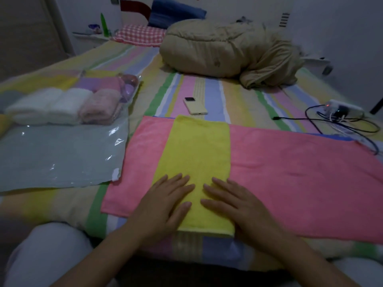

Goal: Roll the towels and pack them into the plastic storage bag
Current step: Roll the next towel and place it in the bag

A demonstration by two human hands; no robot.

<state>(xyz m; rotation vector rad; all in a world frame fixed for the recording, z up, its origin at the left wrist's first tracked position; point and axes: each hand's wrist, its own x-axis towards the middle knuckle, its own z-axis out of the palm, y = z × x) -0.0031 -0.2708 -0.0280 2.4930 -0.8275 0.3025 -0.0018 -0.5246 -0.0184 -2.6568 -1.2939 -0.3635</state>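
A yellow towel [196, 154], folded into a long strip, lies across a flat pink towel [290, 175] on the bed. My left hand [165, 201] and my right hand [238, 204] both rest flat on the yellow towel's near end, fingers straight. To the left lies the clear plastic storage bag [58, 158]. Inside it, at its far end, sit rolled towels: two white ones [49, 105] and a pink one [99, 106], with more purple and pink rolls behind them.
A cream phone [194, 105] lies on the striped bedsheet [238, 100] beyond the yellow towel. A bundled tan duvet [223, 52] fills the far middle. A power strip with tangled cables [344, 114] sits at the right. Pillows lie at the headboard.
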